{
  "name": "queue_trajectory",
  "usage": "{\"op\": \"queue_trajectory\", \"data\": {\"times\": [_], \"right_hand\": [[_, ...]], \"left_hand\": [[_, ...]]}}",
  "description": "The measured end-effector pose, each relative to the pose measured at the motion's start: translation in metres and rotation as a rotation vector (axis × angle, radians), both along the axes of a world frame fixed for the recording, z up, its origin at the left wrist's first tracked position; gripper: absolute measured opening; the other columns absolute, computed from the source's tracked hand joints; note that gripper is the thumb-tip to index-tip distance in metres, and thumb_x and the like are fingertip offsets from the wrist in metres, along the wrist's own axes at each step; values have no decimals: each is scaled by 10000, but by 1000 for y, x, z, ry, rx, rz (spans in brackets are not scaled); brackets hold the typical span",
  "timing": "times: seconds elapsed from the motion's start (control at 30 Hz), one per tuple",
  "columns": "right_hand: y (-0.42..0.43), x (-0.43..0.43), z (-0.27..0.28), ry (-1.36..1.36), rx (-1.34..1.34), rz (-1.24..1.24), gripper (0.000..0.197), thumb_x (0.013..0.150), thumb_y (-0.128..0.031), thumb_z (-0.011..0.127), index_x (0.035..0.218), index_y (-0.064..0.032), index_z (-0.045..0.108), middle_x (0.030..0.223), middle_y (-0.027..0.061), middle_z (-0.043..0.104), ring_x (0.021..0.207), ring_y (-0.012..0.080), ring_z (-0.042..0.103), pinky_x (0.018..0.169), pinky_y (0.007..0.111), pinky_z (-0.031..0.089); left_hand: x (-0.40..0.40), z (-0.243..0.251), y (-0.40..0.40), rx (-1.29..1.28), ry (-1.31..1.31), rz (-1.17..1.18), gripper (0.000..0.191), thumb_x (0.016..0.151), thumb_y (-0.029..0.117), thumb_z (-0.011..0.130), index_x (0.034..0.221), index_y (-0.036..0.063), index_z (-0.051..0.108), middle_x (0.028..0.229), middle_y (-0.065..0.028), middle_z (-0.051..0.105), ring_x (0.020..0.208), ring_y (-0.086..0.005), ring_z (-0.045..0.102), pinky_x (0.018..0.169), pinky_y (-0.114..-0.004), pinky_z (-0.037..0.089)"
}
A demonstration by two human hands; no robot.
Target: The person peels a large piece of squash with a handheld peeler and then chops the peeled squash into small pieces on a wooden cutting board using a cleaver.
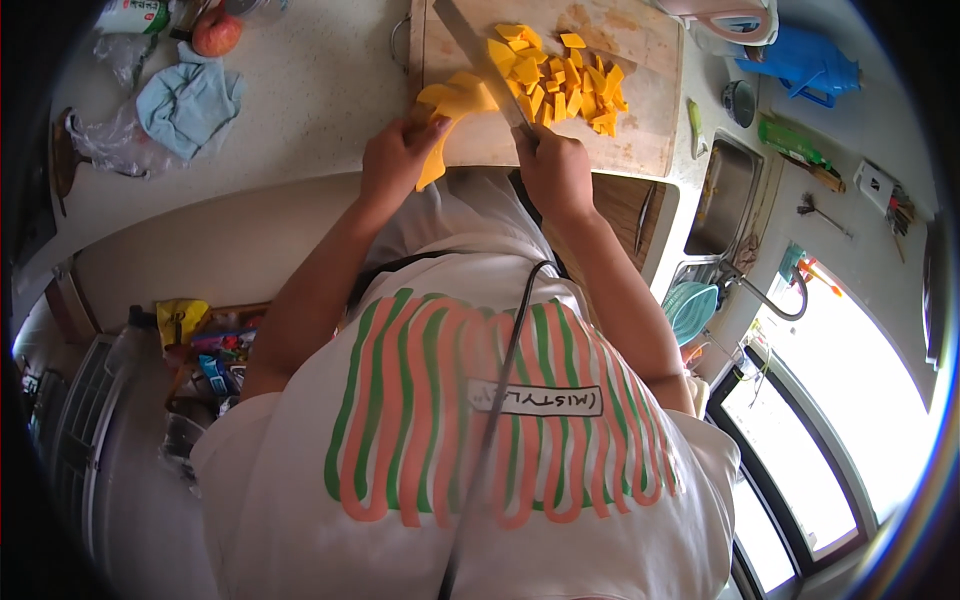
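Observation:
My left hand (397,159) grips a curved piece of orange squash (433,161), probably pumpkin, over the left front part of the wooden cutting board (637,150). One end of the piece hangs past the board's front edge. In my right hand (556,171) is the handle of a kitchen knife (484,64), its wide blade pointing away and to the left. The blade lies between the large piece and a pile of cut orange chunks (574,86) on the board. Whether the edge touches the piece is unclear.
Left on the counter are a red apple (217,32), a light blue cloth (187,100) and crumpled plastic film (112,142). To the right are a green-handled peeler (697,129), a small bowl (739,103), a blue jug (806,64), a steel sink (720,195) and a teal basket (688,311).

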State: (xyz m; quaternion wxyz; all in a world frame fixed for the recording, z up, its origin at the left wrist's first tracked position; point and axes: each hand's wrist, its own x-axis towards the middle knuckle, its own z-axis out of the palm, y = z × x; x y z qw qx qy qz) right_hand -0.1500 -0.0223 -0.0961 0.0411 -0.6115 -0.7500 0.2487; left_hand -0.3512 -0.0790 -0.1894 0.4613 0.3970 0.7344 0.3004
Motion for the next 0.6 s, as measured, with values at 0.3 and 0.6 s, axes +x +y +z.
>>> {"op": "queue_trajectory", "data": {"times": [0.3, 0.6], "right_hand": [[-11, -12, -15, -166, -7, 23, 261, 981, -292, 596, 868, -73, 684, 705, 202, 668, 689, 413, 670, 649, 500, 544], [27, -16, -56, -307, -96, 225, 251, 953, -216, 529, 914, -20, 680, 865, 241, 707, 822, 438, 692, 738, 524, 562]], "left_hand": [[1, 7, 0, 21, -60, 31, 591, 888, 546, 719, 958, -40, 683, 802, -167, 709, 717, -256, 694, 681, -348, 530], [-2, -3, -1, 5, -18, -18, 612, 894, 573, 701, 951, -36, 677, 794, -164, 699, 716, -264, 682, 693, -365, 528]]}}
